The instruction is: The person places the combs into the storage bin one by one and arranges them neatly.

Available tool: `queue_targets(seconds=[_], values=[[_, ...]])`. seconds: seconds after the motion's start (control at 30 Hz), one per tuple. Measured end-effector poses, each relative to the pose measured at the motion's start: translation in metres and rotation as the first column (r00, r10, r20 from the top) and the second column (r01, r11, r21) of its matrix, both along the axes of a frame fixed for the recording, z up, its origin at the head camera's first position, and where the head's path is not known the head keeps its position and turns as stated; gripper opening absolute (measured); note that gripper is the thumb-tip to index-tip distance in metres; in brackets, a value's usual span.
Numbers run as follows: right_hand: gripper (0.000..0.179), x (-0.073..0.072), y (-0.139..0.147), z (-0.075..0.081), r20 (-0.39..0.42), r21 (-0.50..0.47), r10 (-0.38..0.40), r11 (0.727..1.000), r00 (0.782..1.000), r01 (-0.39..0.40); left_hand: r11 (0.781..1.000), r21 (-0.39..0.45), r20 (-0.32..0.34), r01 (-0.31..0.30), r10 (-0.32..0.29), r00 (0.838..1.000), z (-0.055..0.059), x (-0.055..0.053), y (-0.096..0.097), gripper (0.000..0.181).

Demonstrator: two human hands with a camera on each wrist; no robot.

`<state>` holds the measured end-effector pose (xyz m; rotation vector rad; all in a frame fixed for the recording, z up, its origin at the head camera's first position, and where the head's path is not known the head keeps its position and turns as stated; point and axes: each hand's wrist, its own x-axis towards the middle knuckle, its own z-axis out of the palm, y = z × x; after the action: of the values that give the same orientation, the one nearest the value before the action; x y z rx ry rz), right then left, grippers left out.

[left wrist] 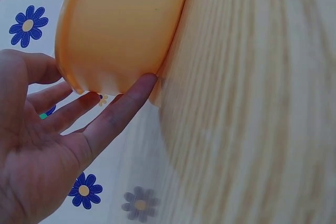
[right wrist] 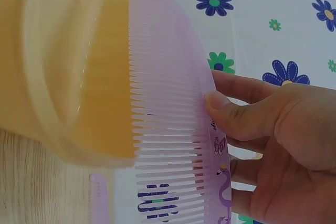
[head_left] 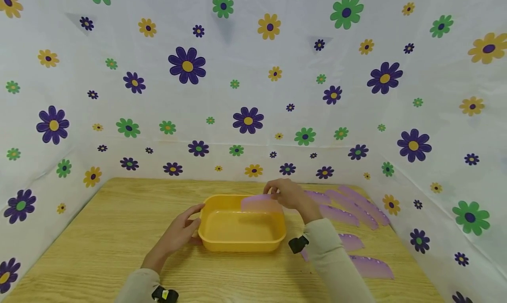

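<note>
A yellow plastic basin [head_left: 241, 246] stands on the wooden table between the two hands. My left hand [head_left: 178, 234] rests against its left end. In the left wrist view the fingers of the left hand [left wrist: 47, 150] are spread, with fingertips along the basin's end wall [left wrist: 121, 30]. Over the basin's far right part, my right hand [head_left: 291, 193] holds a translucent purple comb [head_left: 257, 204]. The right wrist view shows the thumb and fingers of the right hand [right wrist: 294, 129] pinching the spine of the comb [right wrist: 168, 51], its teeth turned toward the basin [right wrist: 39, 77].
Several more purple combs lie on the table to the right, among them a front one [head_left: 372, 267], one behind it [head_left: 352, 241] and one farther back [head_left: 338, 215]. The right forearm passes over part of them. Flower-printed white sheeting [head_left: 245, 96] surrounds the wooden table [head_left: 119, 232].
</note>
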<state>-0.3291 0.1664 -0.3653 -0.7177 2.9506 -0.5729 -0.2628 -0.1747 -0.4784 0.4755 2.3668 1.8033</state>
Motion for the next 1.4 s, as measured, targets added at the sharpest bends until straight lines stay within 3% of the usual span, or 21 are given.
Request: queue_targets(seconds=[0.23, 0.4, 1.4], values=[[0.027, 0.0, -0.014, -0.001, 0.046, -0.003, 0.034, 0.999, 0.998, -0.034, 1.0, 0.001, 0.004, 0.007, -0.007, 1.0, 0.0, 0.0, 0.0, 0.054], [0.033, 0.001, -0.025, -0.001, 0.032, -0.009, 0.083, 0.997, 0.996, -0.083, 1.0, -0.004, 0.0, 0.0, 0.0, 1.0, 0.0, 0.0, 0.0, 0.054], [0.02, 0.003, -0.066, -0.018, 0.068, -0.017, 0.208, 0.978, 0.976, -0.207, 0.999, 0.029, 0.014, 0.022, -0.023, 1.0, 0.0, -0.001, -0.002, 0.053]])
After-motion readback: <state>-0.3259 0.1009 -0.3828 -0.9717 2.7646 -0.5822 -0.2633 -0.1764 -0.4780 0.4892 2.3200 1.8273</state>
